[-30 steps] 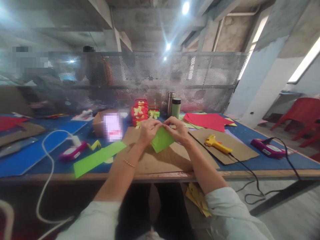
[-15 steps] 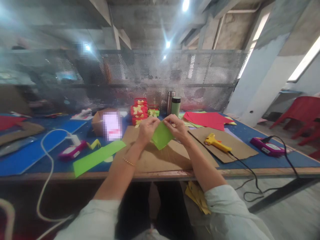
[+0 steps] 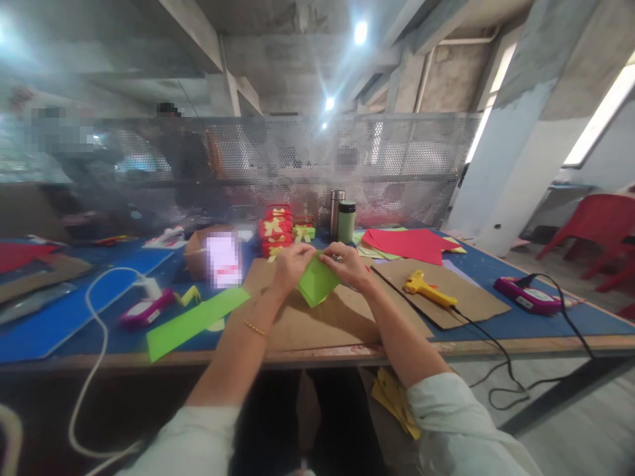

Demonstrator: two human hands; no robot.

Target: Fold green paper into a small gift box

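Bright green folded paper point(image 3: 316, 283), creased and tilted, pinched between left hand point(image 3: 290, 263) and right hand point(image 3: 346, 263)

A perforated metal screen point(image 3: 297, 165) is set along the table's far edge — bare concrete ceiling point(image 3: 297, 39) above, lit by spotlights. Red plastic chairs point(image 3: 590, 228) are seen far right.
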